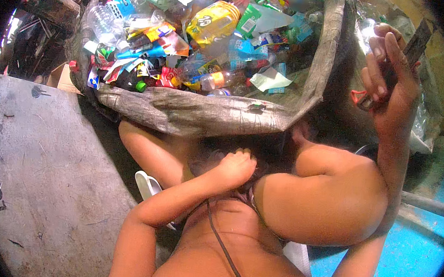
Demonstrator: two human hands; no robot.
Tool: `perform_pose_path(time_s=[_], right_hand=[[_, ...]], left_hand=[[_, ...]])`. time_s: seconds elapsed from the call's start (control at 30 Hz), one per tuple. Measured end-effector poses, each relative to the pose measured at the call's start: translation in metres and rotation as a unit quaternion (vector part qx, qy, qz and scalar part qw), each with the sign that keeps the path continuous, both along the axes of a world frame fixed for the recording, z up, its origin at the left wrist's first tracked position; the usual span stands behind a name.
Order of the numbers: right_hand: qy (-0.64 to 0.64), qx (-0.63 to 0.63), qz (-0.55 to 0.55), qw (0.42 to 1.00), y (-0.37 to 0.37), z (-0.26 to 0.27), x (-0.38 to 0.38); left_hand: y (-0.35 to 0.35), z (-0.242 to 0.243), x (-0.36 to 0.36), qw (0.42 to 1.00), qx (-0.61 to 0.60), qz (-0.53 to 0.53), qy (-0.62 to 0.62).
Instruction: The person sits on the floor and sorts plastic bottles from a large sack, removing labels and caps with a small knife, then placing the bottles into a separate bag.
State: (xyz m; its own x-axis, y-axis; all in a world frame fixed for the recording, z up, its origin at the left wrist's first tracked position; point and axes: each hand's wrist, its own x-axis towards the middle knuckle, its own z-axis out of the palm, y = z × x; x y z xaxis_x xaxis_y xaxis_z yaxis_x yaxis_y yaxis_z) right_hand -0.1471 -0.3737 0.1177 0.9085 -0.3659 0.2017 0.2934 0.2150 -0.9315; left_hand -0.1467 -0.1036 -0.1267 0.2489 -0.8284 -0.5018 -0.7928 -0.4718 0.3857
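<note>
My left hand (239,165) is low between my bent legs, its fingers curled. A dim, see-through thing (208,162) is beside it; whether the hand grips it, I cannot tell. At the upper right, my right hand (394,70) is raised, with its fingers bent around a dark, flat, blade-like object (417,43). A small orange-red rimmed piece (359,98) shows below those fingers; whether it is part of the same object is unclear. In front of me, a large grey woven sack (200,113) stands wide open, full of plastic bottles (107,25) and wrappers.
A grey board (46,155) bearing writing lies at the left, with a cardboard piece (63,78) behind it. Another sack (422,138) with clear plastic stands at the right. Below it are a metal bar (430,206) and a blue surface (413,266). A dark cord (222,245) crosses my torso.
</note>
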Motion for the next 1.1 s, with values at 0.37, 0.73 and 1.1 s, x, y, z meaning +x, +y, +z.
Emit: perform_pose_path(time_s=[0.37, 0.73, 1.1], right_hand=[[-0.019, -0.071, -0.012, 0.997, -0.004, -0.012, 0.005], [0.022, 0.021, 0.057, 0.998, -0.003, -0.014, 0.007], [0.109, -0.098, -0.052, 0.988, 0.023, 0.004, 0.011]], left_hand=[[-0.009, -0.061, -0.001, 0.997, -0.016, 0.018, -0.069], [0.014, 0.028, 0.040, 0.989, -0.077, 0.007, 0.126], [0.004, 0.066, 0.150, 0.930, -0.324, 0.163, 0.049]])
